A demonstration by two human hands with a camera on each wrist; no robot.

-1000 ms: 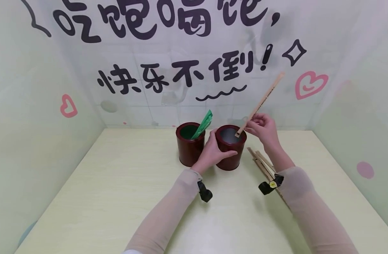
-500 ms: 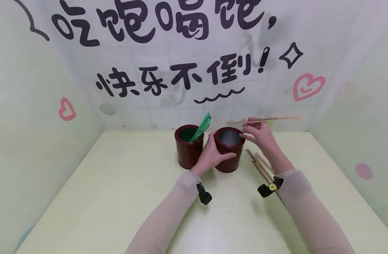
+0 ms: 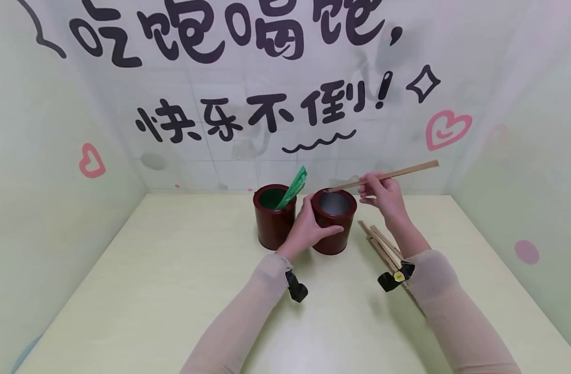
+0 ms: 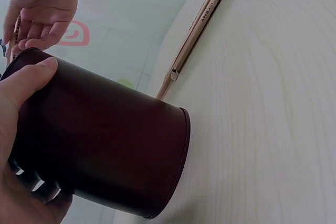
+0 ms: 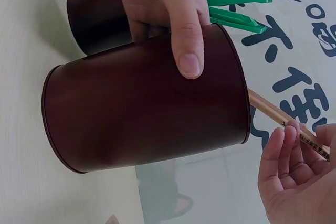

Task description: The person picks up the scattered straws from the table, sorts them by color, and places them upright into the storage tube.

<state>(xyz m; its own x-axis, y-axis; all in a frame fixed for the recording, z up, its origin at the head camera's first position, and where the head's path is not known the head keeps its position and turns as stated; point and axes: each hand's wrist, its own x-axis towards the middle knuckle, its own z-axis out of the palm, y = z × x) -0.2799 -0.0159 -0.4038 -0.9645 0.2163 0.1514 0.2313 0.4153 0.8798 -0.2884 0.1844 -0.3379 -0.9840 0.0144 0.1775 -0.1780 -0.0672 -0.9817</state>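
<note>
My left hand (image 3: 305, 231) grips the right-hand dark red cylindrical canister (image 3: 339, 242) around its side, thumb across the front. Its grey inside shows in the head view. Above its right rim my right hand (image 3: 386, 201) pinches a slim tan stick with printed lettering, like paper-wrapped chopsticks (image 3: 415, 168). The stick lies slanted, its lower left end over the canister's back rim. In the right wrist view that end disappears behind the canister's rim. A matching canister (image 3: 272, 232) stands to the left, with green wrapped sticks (image 3: 293, 188) leaning out of it.
Several more tan wrapped chopsticks (image 3: 381, 248) lie on the pale wooden table (image 3: 173, 291), right of the canisters and partly under my right forearm. A back wall (image 3: 191, 171) with black lettering rises close behind, and pale walls stand at both sides.
The stick in my right hand has turned from steep, lower end at the canister's mouth, through level behind the rim, to a shallow slant. My left hand keeps its grip on the canister.
</note>
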